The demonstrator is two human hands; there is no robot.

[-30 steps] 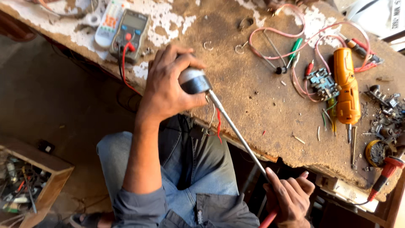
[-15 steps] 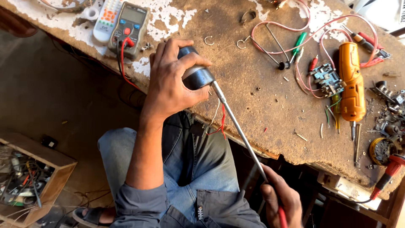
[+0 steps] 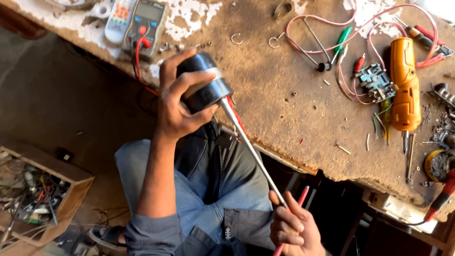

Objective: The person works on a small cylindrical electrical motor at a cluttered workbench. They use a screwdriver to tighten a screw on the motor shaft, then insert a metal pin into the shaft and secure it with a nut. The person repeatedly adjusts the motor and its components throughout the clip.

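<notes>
My left hand [image 3: 174, 111] grips a black cylindrical motor [image 3: 208, 87] with a silver band, held just in front of the workbench's edge. A long thin metal shaft [image 3: 251, 151] runs from the motor down and to the right. Its lower end is pinched in my right hand [image 3: 294, 230], which hovers over my lap. A thin red probe [image 3: 301, 195] also sticks up out of those fingers, next to the shaft. A red wire hangs behind the motor.
On the worn wooden workbench [image 3: 284, 118] lie a multimeter [image 3: 144, 23], an orange electric screwdriver [image 3: 405, 90], a small circuit board [image 3: 374, 80] with pink wires, and loose screws. A red-handled tool [image 3: 443, 196] hangs at the right edge. A wooden box [image 3: 38, 189] of parts sits on the floor.
My right hand has come up into view along the shaft's lower end. The motor in my left hand has shifted a little toward the bench.
</notes>
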